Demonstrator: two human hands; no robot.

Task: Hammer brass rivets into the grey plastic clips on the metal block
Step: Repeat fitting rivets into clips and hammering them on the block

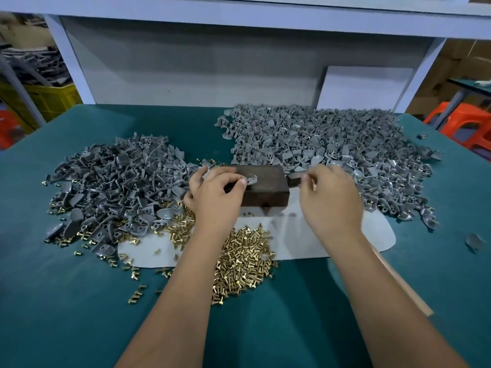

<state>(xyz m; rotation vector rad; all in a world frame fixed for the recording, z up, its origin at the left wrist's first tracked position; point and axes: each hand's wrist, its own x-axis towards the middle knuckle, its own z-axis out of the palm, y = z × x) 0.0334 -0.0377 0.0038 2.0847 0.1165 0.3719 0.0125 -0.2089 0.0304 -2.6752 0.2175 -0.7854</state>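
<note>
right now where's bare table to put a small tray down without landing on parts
Bare green mat lies along the near edge between the forearms, at the far left corner behind the left clip pile, and right of the right clip pile. It is crowded around the metal block and brass rivets.

We face a teal felt-covered desk (79,301) backed by a grey panel (186,62) in a white frame (71,59). A white board (364,87) leans against it. Left stands a yellow plastic crate (50,98); right, orange plastic stools (467,123) and brown cardboard boxes (462,65).
</note>
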